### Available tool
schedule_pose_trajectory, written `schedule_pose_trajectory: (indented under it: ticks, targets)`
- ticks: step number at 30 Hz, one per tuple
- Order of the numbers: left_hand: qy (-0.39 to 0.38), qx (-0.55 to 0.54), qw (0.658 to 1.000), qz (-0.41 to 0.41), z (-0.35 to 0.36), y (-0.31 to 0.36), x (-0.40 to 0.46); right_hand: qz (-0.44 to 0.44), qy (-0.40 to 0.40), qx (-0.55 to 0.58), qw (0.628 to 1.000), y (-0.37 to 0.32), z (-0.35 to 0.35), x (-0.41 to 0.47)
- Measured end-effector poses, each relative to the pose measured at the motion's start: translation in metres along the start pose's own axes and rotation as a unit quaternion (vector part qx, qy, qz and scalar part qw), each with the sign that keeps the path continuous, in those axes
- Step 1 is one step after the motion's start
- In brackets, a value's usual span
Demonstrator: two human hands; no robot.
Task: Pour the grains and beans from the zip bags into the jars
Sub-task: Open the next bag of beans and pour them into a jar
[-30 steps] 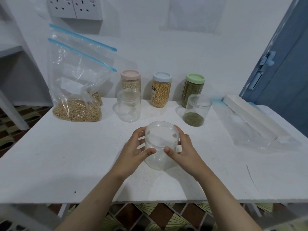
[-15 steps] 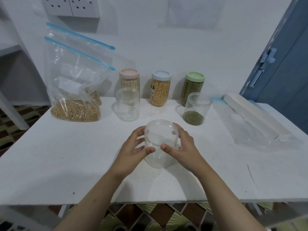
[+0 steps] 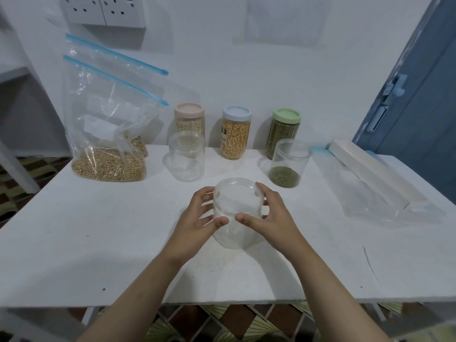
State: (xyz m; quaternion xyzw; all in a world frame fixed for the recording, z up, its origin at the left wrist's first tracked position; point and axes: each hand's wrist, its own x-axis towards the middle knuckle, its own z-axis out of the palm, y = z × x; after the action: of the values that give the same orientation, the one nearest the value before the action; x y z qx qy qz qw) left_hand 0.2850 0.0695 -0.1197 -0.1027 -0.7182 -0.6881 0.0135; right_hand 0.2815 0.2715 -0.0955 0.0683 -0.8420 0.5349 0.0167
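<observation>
Empty jar (image 3: 237,218) upright, long axis vertical, mouth up, mid-desk (image 3: 74,243) toward front edge. Left hand (image 3: 197,218) and right hand (image 3: 271,218) each wrap its sides, grip curled, thumbs nearly meeting in front.

Both hands, left hand (image 3: 197,218), right hand (image 3: 270,217), gripping empty clear jar (image 3: 237,230), white table (image 3: 98,243)

Three lidded jars (image 3: 235,133), three open clear jars (image 3: 186,160), two zip bags of beans (image 3: 108,134), one flat clear bag (image 3: 365,193), two hands (image 3: 195,223).
</observation>
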Motion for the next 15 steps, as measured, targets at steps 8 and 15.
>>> schedule_pose_trajectory:
  ticks: [8,15]
  targets:
    - [0.02,0.008,1.0,-0.001,0.013,-0.002,0.004,-0.033,0.073,0.042,0.996,-0.005,-0.027,0.011]
    - [0.135,0.078,0.987,0.03,0.055,-0.009,0.008,0.109,0.163,-0.091,0.976,0.052,-0.08,0.008]
